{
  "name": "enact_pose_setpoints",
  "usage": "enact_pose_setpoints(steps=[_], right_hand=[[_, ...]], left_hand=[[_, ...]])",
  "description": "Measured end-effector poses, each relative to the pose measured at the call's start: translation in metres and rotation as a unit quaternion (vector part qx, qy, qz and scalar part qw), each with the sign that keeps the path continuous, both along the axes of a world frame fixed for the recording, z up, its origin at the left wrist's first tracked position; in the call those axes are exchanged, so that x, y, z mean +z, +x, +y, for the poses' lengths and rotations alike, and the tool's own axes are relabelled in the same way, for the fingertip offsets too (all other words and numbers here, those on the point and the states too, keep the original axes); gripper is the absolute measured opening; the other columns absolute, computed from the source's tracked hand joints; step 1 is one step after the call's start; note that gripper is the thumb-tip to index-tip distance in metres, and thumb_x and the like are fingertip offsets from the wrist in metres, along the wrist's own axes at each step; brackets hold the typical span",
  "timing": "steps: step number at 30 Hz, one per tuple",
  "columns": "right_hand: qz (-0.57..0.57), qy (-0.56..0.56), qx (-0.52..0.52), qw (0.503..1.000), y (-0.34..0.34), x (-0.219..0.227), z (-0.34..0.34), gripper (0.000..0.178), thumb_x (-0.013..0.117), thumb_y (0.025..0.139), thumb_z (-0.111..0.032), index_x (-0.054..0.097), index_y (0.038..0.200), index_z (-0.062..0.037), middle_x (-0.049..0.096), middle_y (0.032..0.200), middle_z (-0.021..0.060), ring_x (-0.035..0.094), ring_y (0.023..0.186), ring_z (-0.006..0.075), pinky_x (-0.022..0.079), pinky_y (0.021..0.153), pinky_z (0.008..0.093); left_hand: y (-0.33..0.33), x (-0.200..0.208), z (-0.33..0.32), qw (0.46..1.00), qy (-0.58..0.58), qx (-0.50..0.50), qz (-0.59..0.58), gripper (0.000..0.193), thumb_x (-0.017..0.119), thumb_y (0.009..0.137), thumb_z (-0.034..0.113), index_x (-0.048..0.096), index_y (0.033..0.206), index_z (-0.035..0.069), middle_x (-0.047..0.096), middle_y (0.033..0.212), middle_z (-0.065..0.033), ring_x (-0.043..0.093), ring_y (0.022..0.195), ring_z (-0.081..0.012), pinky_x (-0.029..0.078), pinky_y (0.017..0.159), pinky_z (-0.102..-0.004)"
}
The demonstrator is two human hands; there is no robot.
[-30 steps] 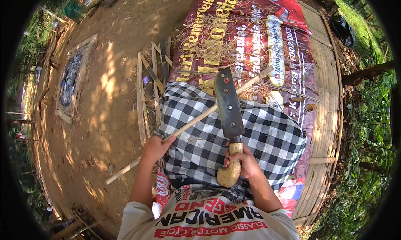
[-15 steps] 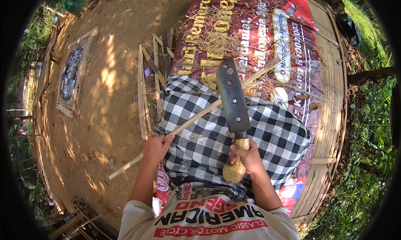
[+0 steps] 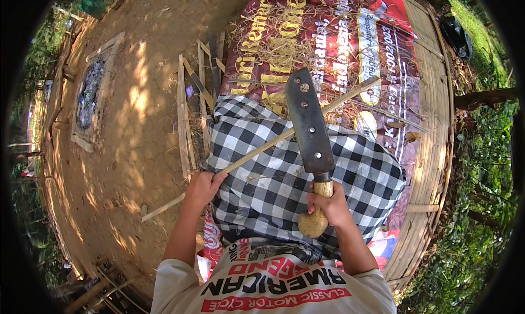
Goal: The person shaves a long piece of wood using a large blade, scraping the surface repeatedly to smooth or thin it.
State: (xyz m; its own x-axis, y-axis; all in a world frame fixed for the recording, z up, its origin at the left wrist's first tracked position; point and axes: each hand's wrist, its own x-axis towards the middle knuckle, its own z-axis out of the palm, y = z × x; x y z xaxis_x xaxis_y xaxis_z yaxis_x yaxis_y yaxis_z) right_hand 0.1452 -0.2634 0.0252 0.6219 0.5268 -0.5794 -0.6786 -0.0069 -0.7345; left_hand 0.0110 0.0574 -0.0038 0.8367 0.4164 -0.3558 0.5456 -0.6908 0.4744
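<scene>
My left hand [image 3: 202, 190] is closed round a long, thin bamboo strip [image 3: 252, 155], which slants from the lower left, over my lap, to the upper right. In my right hand [image 3: 334, 205] is the pale wooden handle of a machete [image 3: 310, 125]. Its broad dark blade has several round studs or holes and points away from me, leaning a little left. The blade crosses over the strip and hides part of it; whether they touch, I cannot tell. Under both lies a black-and-white checked cloth [image 3: 257, 182] covering my legs.
A dark red printed banner [image 3: 402, 89] covers the bamboo platform [image 3: 429, 166], with curly shavings [image 3: 273, 40] scattered over it. Several split bamboo pieces [image 3: 184, 117] lie left of the cloth. Farther left, a framed ash pit [image 3: 112, 43] sits in the dirt ground.
The bamboo strip has shifted slightly right and its near end has risen. The machete and my right hand have moved a little right, and the blade leans more to the left.
</scene>
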Motion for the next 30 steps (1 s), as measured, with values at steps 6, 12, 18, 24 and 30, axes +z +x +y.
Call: enact_pose_setpoints(steps=[6, 12, 18, 24, 30], right_hand=[[0.015, -0.030, 0.019, 0.999, -0.005, -0.011, 0.010, 0.016, 0.063, 0.078, 0.005, 0.053, 0.090, 0.0012, 0.057, 0.068, 0.0061, 0.057, 0.053, 0.0156, 0.048, 0.051, 0.0310], [0.017, -0.013, -0.019, 1.000, 0.013, -0.002, -0.003, 0.019, 0.062, 0.074, 0.007, 0.053, 0.091, 0.0016, 0.054, 0.065, 0.0078, 0.056, 0.051, 0.0182, 0.049, 0.050, 0.0324], [0.060, -0.010, 0.016, 0.998, -0.007, -0.016, 0.000, 0.023, 0.063, 0.073, 0.008, 0.052, 0.092, 0.0004, 0.055, 0.065, 0.0080, 0.058, 0.053, 0.0188, 0.049, 0.051, 0.0342], [0.077, 0.047, -0.084, 0.992, 0.016, -0.004, -0.005, 0.019, 0.060, 0.074, 0.006, 0.053, 0.091, 0.0024, 0.056, 0.067, 0.0098, 0.057, 0.053, 0.0185, 0.049, 0.051, 0.0334], [0.098, 0.007, 0.047, 0.994, 0.000, -0.009, -0.008, 0.017, 0.062, 0.074, 0.007, 0.054, 0.088, 0.0019, 0.057, 0.068, 0.0094, 0.059, 0.055, 0.0184, 0.050, 0.053, 0.0333]], left_hand=[[0.007, 0.002, -0.001, 0.999, 0.012, 0.003, 0.029, 0.065, 0.060, 0.088, 0.053, 0.063, 0.067, -0.009, 0.054, 0.060, -0.0292, 0.059, 0.062, -0.0459, 0.046, 0.057, -0.0470], [0.014, 0.009, 0.000, 0.996, 0.008, 0.001, 0.090, 0.066, 0.059, 0.088, 0.055, 0.064, 0.068, -0.008, 0.057, 0.064, -0.0295, 0.060, 0.065, -0.0459, 0.048, 0.060, -0.0471], [0.011, 0.008, 0.001, 0.997, 0.026, -0.003, 0.067, 0.068, 0.059, 0.088, 0.056, 0.063, 0.067, -0.009, 0.055, 0.062, -0.0290, 0.058, 0.063, -0.0464, 0.047, 0.058, -0.0469], [0.011, 0.004, -0.002, 0.997, -0.006, 0.013, 0.077, 0.067, 0.059, 0.087, 0.056, 0.065, 0.070, -0.008, 0.056, 0.062, -0.0281, 0.059, 0.064, -0.0449, 0.048, 0.059, -0.0464], [0.005, -0.002, 0.001, 0.999, 0.015, -0.002, 0.034, 0.067, 0.058, 0.088, 0.056, 0.064, 0.068, -0.008, 0.056, 0.061, -0.0282, 0.060, 0.064, -0.0450, 0.048, 0.059, -0.0471]])
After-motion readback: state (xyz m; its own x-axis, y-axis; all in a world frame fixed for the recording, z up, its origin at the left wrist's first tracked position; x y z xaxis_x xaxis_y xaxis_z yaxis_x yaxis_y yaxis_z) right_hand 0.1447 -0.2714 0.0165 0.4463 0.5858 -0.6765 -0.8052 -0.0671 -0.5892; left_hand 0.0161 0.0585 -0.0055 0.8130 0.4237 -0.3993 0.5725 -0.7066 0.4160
